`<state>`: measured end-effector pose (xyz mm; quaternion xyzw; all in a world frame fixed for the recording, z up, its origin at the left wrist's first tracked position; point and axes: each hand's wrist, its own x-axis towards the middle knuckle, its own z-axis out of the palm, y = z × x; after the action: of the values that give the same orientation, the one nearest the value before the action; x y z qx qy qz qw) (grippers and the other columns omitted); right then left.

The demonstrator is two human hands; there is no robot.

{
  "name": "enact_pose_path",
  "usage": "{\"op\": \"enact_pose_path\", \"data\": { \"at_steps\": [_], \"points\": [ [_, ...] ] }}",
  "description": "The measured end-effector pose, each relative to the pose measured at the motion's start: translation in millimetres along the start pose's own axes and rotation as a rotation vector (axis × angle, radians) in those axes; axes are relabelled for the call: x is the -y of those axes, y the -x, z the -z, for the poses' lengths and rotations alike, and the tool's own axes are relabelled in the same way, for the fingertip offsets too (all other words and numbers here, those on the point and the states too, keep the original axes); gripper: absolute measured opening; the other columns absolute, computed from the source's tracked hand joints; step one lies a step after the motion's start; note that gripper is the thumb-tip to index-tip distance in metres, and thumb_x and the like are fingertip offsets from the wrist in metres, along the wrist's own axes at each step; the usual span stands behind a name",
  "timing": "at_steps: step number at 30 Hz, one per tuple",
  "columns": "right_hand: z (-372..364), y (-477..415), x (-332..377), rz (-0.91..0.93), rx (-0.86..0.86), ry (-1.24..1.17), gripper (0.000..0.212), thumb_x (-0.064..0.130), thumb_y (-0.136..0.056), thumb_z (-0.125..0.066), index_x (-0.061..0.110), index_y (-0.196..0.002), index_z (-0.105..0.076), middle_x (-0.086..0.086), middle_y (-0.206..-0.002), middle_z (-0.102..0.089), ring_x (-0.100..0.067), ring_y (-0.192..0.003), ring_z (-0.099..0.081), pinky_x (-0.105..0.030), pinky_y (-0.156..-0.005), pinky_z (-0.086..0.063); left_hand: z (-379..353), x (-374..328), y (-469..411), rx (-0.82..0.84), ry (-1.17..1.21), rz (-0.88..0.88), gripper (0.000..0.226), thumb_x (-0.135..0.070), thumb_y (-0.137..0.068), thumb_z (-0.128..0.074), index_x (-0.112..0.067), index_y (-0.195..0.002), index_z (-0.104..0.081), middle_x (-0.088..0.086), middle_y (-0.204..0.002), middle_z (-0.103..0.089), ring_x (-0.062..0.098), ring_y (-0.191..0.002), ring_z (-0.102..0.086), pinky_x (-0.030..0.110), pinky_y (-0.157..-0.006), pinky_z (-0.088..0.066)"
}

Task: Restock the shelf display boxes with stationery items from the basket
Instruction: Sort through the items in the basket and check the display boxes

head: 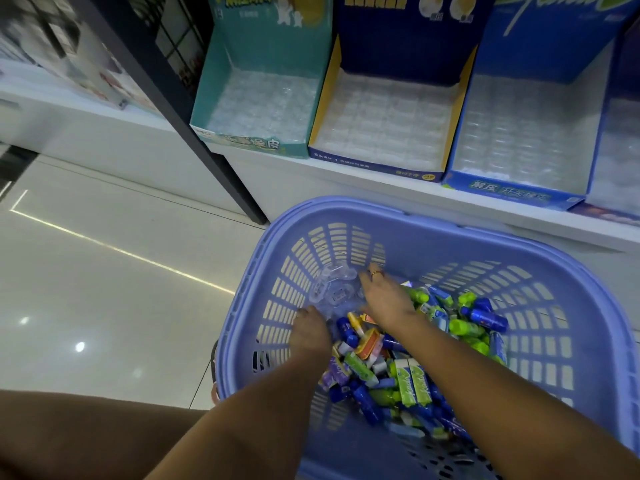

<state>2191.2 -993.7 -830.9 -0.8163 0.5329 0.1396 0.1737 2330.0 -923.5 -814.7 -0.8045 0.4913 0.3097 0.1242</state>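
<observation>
Both of the person's hands are down inside a lavender plastic basket [346, 211] with slotted walls. The right hand [384, 301], wearing a ring [375, 273], lies with its fingers stretched fairly straight and released against a crumpled clear plastic tray [332, 289] that leans on the basket's far left wall. The left hand [310, 332] meets the lower edge of the same tray. Its fingers are tucked out of sight beneath the back of the hand, so whether it is grasping the tray cannot be told. Just beside and beneath the hands, a loose heap of stationery items [398, 368] covers the basket's bottom: small blue and green tubes, green and white packets, a purple packet and an orange one, all jumbled together. The basket stands on a glossy pale tiled floor [104, 271], right in front of a low white shelf [346, 174]. On that shelf three open-fronted cardboard boxes stand side by side: a teal display box [214, 98], a navy display box [377, 168] with yellow inner walls, and a blue display box [502, 192]. Each holds a clear moulded insert of small cells. A dark slanted post [166, 98] rises left of the teal box.
</observation>
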Motion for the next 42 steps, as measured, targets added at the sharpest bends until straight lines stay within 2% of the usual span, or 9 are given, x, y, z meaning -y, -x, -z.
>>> {"op": "enact_pose_path", "data": {
  "at_steps": [4, 10, 16, 22, 30, 33, 36, 39, 42],
  "points": [
    [-11, 0, 4, -0.025, -0.094, 0.095, 0.049, 0.004, -0.091, -0.044, 0.005, -0.139, -0.031, -0.016, -0.134, -0.040, -0.030, -0.117, -0.048, -0.037, -0.094, -0.045, -1, -1, -5, 0.038, -0.076, -0.022, 0.027, -0.017, -0.098, -0.045, -0.004, -0.122, -0.048, 0.014, -0.125, -0.054, 0.024, -0.114, -0.055, 0.031, -0.093, -0.048],
    [4, -5, -2, 0.037, -0.017, 0.092, 0.049, 0.020, -0.088, -0.057, 0.012, -0.132, -0.039, -0.014, -0.126, -0.053, -0.029, -0.120, -0.045, -0.038, -0.099, -0.037, 19, -7, -8, 0.086, -0.042, -0.010, 0.032, -0.026, -0.097, -0.049, -0.001, -0.117, -0.054, 0.013, -0.118, -0.062, 0.023, -0.109, -0.061, 0.029, -0.087, -0.049],
    [64, 32, -12, -0.098, 0.032, -0.749, 0.042, 0.035, -0.074, -0.076, 0.027, -0.112, -0.060, 0.000, -0.116, -0.056, -0.013, -0.101, -0.052, -0.023, -0.078, -0.044, 77, -15, 18, 0.066, 0.320, -0.082, 0.024, -0.019, -0.085, -0.060, -0.013, -0.066, -0.048, 0.006, -0.062, -0.048, 0.017, -0.054, -0.046, 0.028, -0.050, -0.034],
    [167, 103, -33, 0.103, 0.097, -1.303, 0.033, 0.040, -0.081, -0.062, 0.012, -0.096, -0.062, -0.021, -0.096, -0.066, -0.018, -0.075, -0.062, -0.027, -0.064, -0.053, 143, -37, 85, 0.232, 0.975, -0.375, 0.022, -0.012, -0.086, -0.066, 0.002, -0.103, -0.065, 0.012, -0.080, -0.060, 0.021, -0.071, -0.056, 0.031, -0.068, -0.050],
    [238, 186, -97, 0.010, -0.718, -1.546, 0.017, 0.027, -0.079, -0.062, 0.014, -0.088, -0.065, -0.011, -0.078, -0.067, -0.007, -0.056, -0.053, -0.015, -0.053, -0.043, 199, -122, 147, 0.378, 1.262, -0.746, 0.021, 0.001, -0.091, -0.053, -0.015, -0.103, -0.060, 0.006, -0.101, -0.064, 0.007, -0.067, -0.061, 0.017, -0.060, -0.051],
    [240, 205, -143, -0.143, -1.037, -1.563, 0.022, 0.013, -0.078, -0.070, 0.011, -0.099, -0.066, 0.004, -0.075, -0.071, -0.006, -0.066, -0.066, -0.016, -0.064, -0.053, 202, -165, 164, 0.486, 1.338, -0.770, 0.014, -0.017, -0.095, -0.051, -0.017, -0.101, -0.064, 0.000, -0.093, -0.069, 0.007, -0.062, -0.057, 0.017, -0.056, -0.048],
    [237, 224, -200, -0.406, -1.299, -1.442, 0.040, 0.024, -0.075, -0.077, 0.006, -0.109, -0.065, -0.007, -0.092, -0.072, -0.016, -0.082, -0.068, -0.026, -0.079, -0.055, 199, -205, 177, 0.529, 1.309, -0.799, 0.025, -0.028, -0.098, -0.044, -0.018, -0.095, -0.067, -0.004, -0.081, -0.070, 0.008, -0.059, -0.056, 0.017, -0.053, -0.047],
    [240, 232, -251, -0.597, -1.451, -1.227, 0.033, 0.030, -0.073, -0.074, 0.006, -0.096, -0.071, -0.005, -0.083, -0.070, -0.014, -0.072, -0.062, -0.026, -0.071, -0.051, 189, -241, 186, 0.532, 1.170, -0.875, 0.023, -0.017, -0.099, -0.044, -0.019, -0.094, -0.066, -0.006, -0.078, -0.067, 0.008, -0.064, -0.055, 0.015, -0.056, -0.046],
    [245, 221, -293, -0.872, -1.341, -0.939, 0.031, 0.035, -0.077, -0.070, 0.008, -0.091, -0.074, -0.008, -0.081, -0.071, -0.013, -0.065, -0.057, -0.019, -0.055, -0.041, 178, -272, 192, 0.532, 1.060, -0.910, 0.019, -0.008, -0.096, -0.049, -0.018, -0.099, -0.064, 0.002, -0.090, -0.061, 0.011, -0.071, -0.055, 0.016, -0.064, -0.048]
  ]
}}
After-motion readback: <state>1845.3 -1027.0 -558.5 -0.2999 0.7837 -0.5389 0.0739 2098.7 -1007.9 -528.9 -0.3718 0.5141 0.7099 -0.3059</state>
